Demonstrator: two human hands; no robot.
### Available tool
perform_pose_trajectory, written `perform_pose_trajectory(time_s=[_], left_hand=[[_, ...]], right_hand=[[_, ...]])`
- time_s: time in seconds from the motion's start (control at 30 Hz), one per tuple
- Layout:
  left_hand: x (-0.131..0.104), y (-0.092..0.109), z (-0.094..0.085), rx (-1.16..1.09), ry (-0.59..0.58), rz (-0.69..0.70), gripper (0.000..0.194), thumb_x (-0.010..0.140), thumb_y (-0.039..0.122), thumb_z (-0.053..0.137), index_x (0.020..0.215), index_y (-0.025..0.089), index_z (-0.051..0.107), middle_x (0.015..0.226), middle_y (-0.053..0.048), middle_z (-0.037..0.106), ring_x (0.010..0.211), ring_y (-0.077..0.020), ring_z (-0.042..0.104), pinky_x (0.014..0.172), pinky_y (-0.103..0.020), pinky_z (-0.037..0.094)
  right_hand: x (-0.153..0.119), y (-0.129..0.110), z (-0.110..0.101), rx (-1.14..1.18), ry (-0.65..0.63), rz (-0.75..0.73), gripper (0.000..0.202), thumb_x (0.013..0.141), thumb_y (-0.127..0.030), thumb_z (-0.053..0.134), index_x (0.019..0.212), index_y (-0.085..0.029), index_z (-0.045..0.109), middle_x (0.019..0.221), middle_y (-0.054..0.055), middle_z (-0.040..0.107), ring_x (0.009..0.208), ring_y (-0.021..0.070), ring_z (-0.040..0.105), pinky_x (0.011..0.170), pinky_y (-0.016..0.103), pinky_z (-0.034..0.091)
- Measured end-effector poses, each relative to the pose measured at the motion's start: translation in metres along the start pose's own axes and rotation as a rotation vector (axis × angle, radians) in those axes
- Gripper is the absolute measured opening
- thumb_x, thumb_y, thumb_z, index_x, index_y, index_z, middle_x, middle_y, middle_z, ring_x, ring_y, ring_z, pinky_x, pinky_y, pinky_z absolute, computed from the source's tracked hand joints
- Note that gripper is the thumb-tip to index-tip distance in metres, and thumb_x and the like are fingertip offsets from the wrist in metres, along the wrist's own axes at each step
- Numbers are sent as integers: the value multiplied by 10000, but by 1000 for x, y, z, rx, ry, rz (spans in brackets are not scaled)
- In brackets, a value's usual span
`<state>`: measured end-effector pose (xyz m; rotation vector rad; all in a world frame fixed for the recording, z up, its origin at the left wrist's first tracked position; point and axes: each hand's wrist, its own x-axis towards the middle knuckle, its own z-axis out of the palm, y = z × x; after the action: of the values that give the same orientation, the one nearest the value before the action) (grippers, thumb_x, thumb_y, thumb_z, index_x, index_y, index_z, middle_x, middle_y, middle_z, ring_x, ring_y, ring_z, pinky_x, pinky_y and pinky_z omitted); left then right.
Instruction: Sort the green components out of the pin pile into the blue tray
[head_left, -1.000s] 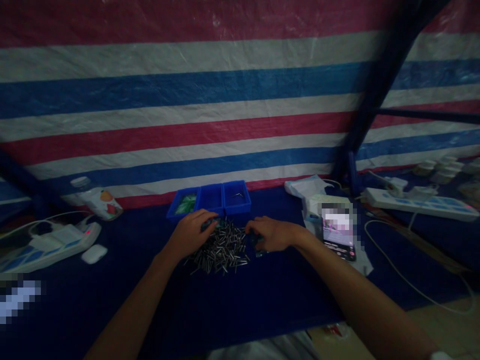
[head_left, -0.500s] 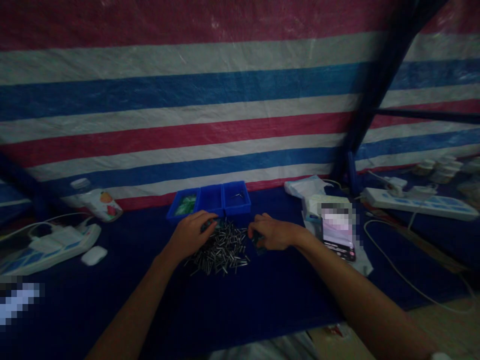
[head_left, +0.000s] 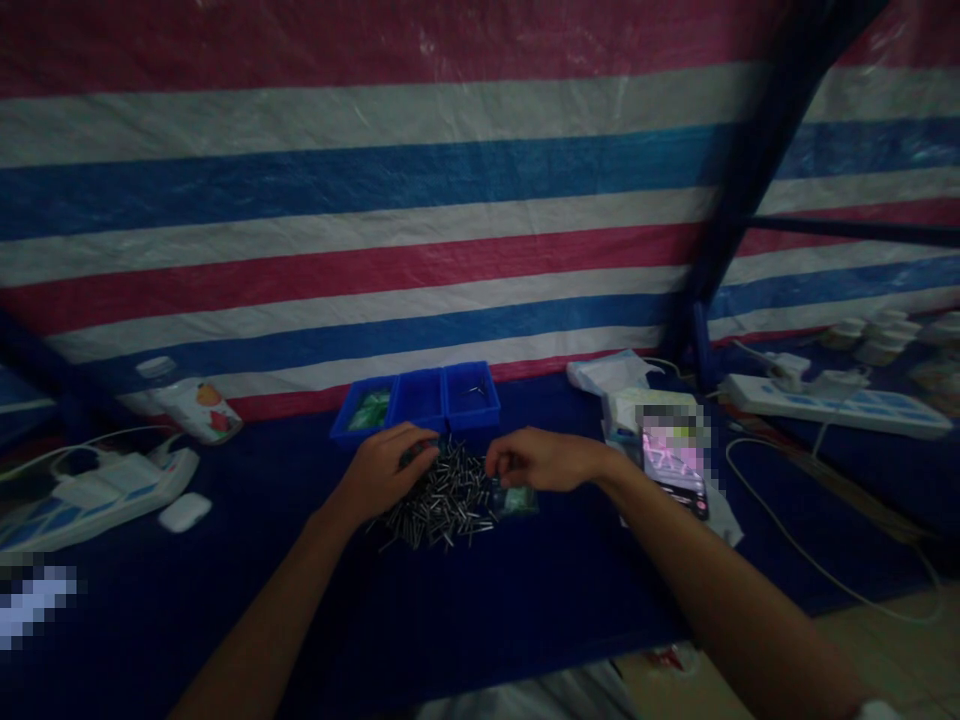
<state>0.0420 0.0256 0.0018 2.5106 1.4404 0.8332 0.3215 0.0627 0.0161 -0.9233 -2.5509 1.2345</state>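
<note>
A loose pile of short, thin metal pins (head_left: 446, 510) lies on the dark blue tabletop. My left hand (head_left: 386, 468) rests at the pile's upper left edge, thumb and fingers closed around something dark and bluish that is too dim to name. At the pile's right side, my right hand (head_left: 551, 460) has its fingers curled into a pinch; what sits between the fingertips is too small to tell. Just below it lies a small clear plastic bag (head_left: 519, 501) with a greenish tint. Behind the pile stands a blue three-compartment tray (head_left: 415, 428), with green-tinted bags on its left and several pins on its right.
On the left are a bottle (head_left: 206, 412), a power strip (head_left: 142, 492) and a white case (head_left: 185, 512). A lit phone (head_left: 675, 465) lies on papers at right, near another power strip (head_left: 847, 405) and a loose cable (head_left: 795, 560). A striped sheet (head_left: 420, 230) hangs behind.
My right hand has shifted slightly up and left towards the pile. The small bag, mostly covered by that hand before, now shows below it. My left hand stays nearly still.
</note>
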Motion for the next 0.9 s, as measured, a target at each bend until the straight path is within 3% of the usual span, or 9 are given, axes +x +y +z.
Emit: perform_pose_trajectory(time_s=[0.23, 0.47, 0.73, 0.9], left_hand=[[0, 15, 7, -160, -87, 83, 294, 953, 438, 572, 1083, 214, 712, 969, -51, 737, 871, -206, 689, 789, -362, 532], [4, 26, 15, -216, -16, 38, 211, 940, 346, 597, 822, 192, 678, 769, -9, 675, 697, -156, 620, 655, -285, 468], [6, 27, 11, -272, 48, -68, 252, 930, 357, 579, 761, 185, 650, 709, 8, 642, 655, -144, 574, 630, -274, 433], [6, 25, 11, -298, 82, -106, 245, 915, 361, 595, 750, 186, 642, 701, 13, 630, 661, -144, 567, 631, -280, 422]], right_hand=[[7, -20, 5, 191, 259, -108, 146, 888, -243, 612, 994, -174, 685, 808, 0, 619, 729, 115, 525, 687, 272, 434], [17, -22, 19, 297, 468, -118, 123, 892, -237, 596, 997, -185, 631, 845, 2, 598, 760, 119, 524, 708, 282, 435], [23, -16, 27, 309, 466, -112, 206, 872, -267, 652, 1058, -181, 641, 882, 18, 650, 747, 116, 551, 693, 277, 457], [25, -12, 29, 240, 421, -113, 123, 839, -287, 707, 892, -176, 694, 790, -4, 657, 722, 116, 562, 687, 273, 438]])
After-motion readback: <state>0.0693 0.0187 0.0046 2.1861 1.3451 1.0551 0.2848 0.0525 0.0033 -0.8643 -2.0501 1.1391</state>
